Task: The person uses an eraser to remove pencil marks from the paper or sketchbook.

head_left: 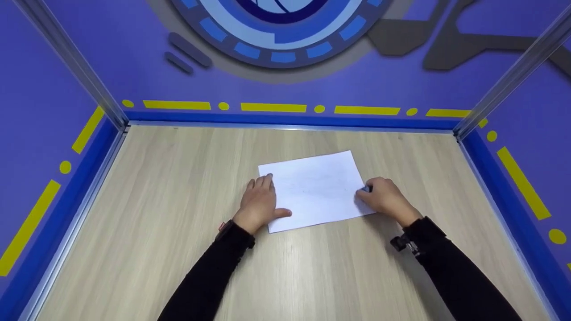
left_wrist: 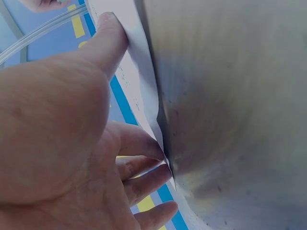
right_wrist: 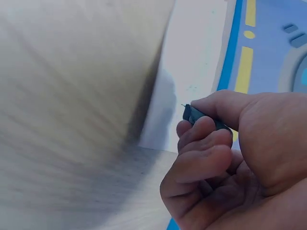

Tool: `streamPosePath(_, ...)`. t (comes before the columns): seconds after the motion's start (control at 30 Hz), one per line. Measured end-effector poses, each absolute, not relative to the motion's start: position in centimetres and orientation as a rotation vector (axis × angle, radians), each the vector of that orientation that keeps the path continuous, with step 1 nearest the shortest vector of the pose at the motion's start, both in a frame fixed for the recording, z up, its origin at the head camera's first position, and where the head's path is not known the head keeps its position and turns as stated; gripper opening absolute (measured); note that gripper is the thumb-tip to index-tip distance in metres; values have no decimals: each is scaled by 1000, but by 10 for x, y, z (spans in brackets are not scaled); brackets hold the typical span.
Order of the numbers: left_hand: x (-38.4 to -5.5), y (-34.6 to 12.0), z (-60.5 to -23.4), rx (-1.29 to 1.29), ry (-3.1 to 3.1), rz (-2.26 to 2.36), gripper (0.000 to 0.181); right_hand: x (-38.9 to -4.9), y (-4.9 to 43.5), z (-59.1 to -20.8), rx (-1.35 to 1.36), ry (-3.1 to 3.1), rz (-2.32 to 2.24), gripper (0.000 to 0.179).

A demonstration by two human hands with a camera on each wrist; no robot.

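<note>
A white sheet of paper point(head_left: 316, 191) lies slightly turned on the wooden table. My left hand point(head_left: 261, 203) rests on its left edge, fingers extended and thumb spread out over the paper near the lower left corner. In the left wrist view, the thumb and fingertips of the left hand point(left_wrist: 72, 129) touch the sheet point(left_wrist: 139, 62). At the sheet's right edge, my right hand point(head_left: 386, 196) grips a small dark object point(head_left: 366, 189). The right wrist view shows this dark piece point(right_wrist: 192, 114) pinched between thumb and curled fingers, a thin tip sticking out; most of it is hidden by the hand point(right_wrist: 230, 153).
The light wooden tabletop point(head_left: 178, 178) is bounded by a metal rail point(head_left: 285, 127) at the back and blue-purple printed panels point(head_left: 267, 93) on three sides. Black sleeves cover both forearms, with a dark wrist device point(head_left: 403, 243) on the right arm.
</note>
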State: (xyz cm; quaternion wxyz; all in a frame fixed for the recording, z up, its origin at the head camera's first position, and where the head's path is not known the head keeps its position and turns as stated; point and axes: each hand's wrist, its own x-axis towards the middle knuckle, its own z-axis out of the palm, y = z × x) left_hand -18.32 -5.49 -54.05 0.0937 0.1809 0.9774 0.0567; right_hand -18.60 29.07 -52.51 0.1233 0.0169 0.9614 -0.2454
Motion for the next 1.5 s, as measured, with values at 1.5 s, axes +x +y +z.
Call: streamPosePath(1.5,-185,-53,-544,513,2894,142,115,-208,237,-533,-125,2825,-659,16)
